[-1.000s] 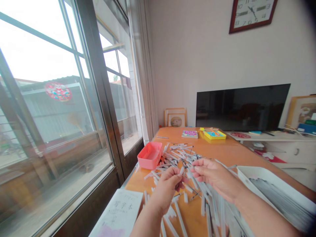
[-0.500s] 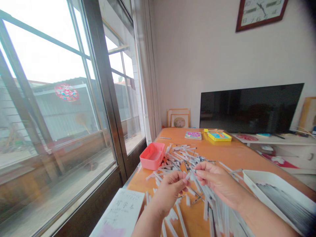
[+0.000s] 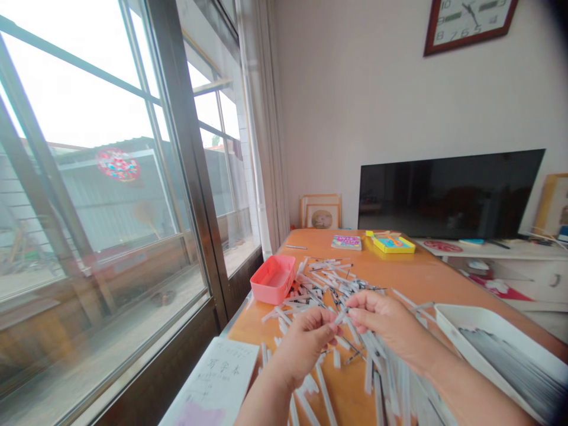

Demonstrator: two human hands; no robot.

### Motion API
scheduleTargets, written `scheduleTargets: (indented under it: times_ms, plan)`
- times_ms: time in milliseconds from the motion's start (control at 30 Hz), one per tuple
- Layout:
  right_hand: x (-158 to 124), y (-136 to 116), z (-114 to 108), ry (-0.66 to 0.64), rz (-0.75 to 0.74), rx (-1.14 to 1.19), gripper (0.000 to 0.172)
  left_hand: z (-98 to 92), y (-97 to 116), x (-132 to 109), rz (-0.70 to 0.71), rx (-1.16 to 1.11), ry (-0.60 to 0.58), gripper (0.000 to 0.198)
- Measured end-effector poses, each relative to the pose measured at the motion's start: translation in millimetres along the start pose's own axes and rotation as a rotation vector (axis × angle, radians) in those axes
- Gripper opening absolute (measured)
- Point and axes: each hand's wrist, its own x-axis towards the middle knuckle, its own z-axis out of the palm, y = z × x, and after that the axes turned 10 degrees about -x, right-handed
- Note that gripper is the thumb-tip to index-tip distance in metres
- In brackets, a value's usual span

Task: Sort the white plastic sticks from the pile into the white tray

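My left hand [image 3: 305, 342] and my right hand [image 3: 385, 323] meet over a wooden table [image 3: 412, 277], fingertips pinched together on one small white pen part [image 3: 339, 318]. My right hand also grips a fanned bundle of white pen tubes [image 3: 390, 378] that runs down toward me. Under and beyond both hands lies a loose pile of white pen parts [image 3: 326, 281] with some thin dark refills among them.
A pink plastic box [image 3: 273, 279] stands left of the pile. A white tray [image 3: 497, 349] of grey sticks sits at the right. A paper notebook [image 3: 213, 384] lies near the front left corner. Small colourful books [image 3: 375, 242], a television [image 3: 448, 192] and a large window [image 3: 102, 189] surround the table.
My hands have stayed joined over the pile and drifted slightly right in the picture as my head turned. The fingers keep working the small white part.
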Motion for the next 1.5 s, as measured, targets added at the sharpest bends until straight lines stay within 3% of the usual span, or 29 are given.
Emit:
scheduleTargets:
  times_ms: [833, 1200, 1333, 1500]
  plan:
    - [4, 10, 2, -0.054, -0.037, -0.08, 0.021, 0.9, 1, -1, -0.033, -0.004, 0.008, 0.031]
    - [-2, -2, 3, -0.075, -0.035, -0.017, 0.02, 0.9, -1, 1, -0.052, -0.006, 0.018, 0.034]
    - [-1, 2, 5, -0.087, -0.021, -0.102, 0.02, -1.3, -8, 3, -0.019, -0.006, 0.008, 0.031]
    - [2, 6, 9, 0.021, -0.075, -0.346, 0.029, -1.2, -13, 3, 0.028, 0.076, -0.016, 0.026]
